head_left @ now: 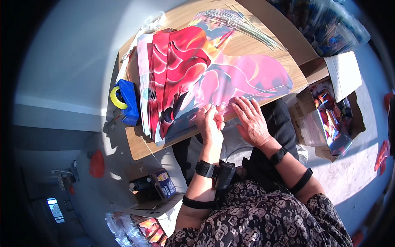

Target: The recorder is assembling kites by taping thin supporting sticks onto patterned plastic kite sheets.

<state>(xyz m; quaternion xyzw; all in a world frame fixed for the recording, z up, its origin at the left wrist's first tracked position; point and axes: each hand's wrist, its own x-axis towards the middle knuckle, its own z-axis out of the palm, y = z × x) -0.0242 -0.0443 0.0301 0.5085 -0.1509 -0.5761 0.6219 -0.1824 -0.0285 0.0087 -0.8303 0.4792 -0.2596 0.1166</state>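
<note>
My left hand is closed at the table's near edge, thumb and fingers pinched together. A small clear, shiny scrap shows by its fingertips; what they hold is too small to name. Flat at the near edge of a pink and grey printed sheet lies my right hand, fingers stretched out. A thin rod runs along that sheet's edge towards the right fingers. To the left, a fanned stack of red printed sheets overlaps the pink one. A blue tape dispenser with a yellow roll stands beside the stack.
A bundle of thin sticks lies across the far side of the wooden table. On the right stands an open carton of colourful pieces, below clear plastic bags. Another box sits low at left.
</note>
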